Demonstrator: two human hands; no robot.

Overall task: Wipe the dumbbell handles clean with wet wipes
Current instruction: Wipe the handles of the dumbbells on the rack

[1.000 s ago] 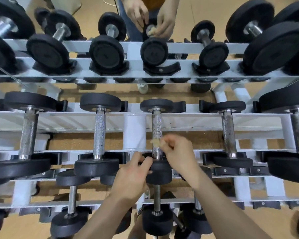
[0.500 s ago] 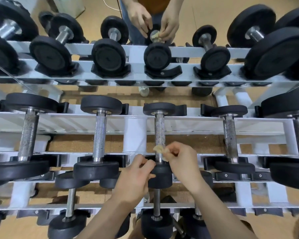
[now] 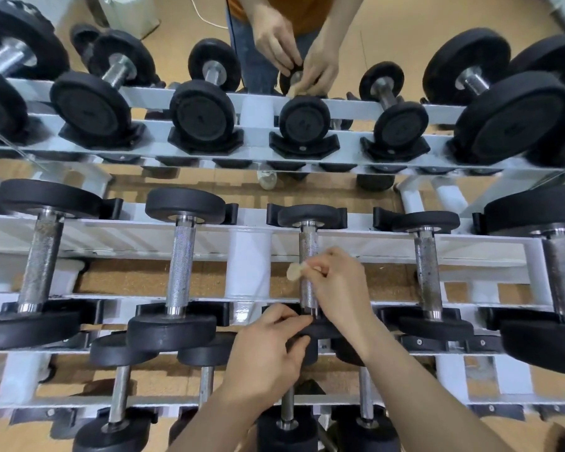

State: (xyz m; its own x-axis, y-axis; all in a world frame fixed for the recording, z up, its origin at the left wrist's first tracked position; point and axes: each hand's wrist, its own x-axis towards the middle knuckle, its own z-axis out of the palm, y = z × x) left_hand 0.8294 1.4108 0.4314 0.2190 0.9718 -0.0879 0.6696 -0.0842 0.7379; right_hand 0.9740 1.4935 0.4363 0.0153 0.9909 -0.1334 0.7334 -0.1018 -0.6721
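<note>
Fingers (image 3: 289, 321) of the left hand (image 3: 265, 357) curl round the near head (image 3: 323, 331) of the middle dumbbell (image 3: 310, 215), thumb under its edge, so most of that black head is covered. Just to the right, the right hand (image 3: 338, 288) pinches a small crumpled wet wipe (image 3: 295, 272) between thumb and fingertips, level with the middle of the knurled dumbbell handle (image 3: 308, 246). The wipe pokes out to the left of the bar; it is blurred, and whether it touches the metal cannot be told. The right hand and wrist hide the lower stretch of the handle on its right side. At the far left, a rust-flecked dumbbell (image 3: 41, 265) loses part of both heads to the frame edge; next to it lies a cleaner silver one (image 3: 180, 265). Right of the hands sits a spotted-handled dumbbell (image 3: 426, 272), and the largest dumbbell (image 3: 561, 282) is cut off at the right edge. Both forearms and the bottom edge of the view mask much of the lower tier. All the dumbbells lie across the rails of a white rack (image 3: 248, 265), with tan, speckled floor (image 3: 150, 275) showing between the rails. Behind the rack stands a mirror (image 3: 388, 21), which repeats the rack, the floor and the person's two hands, the reflected body cut off at the top.
</note>
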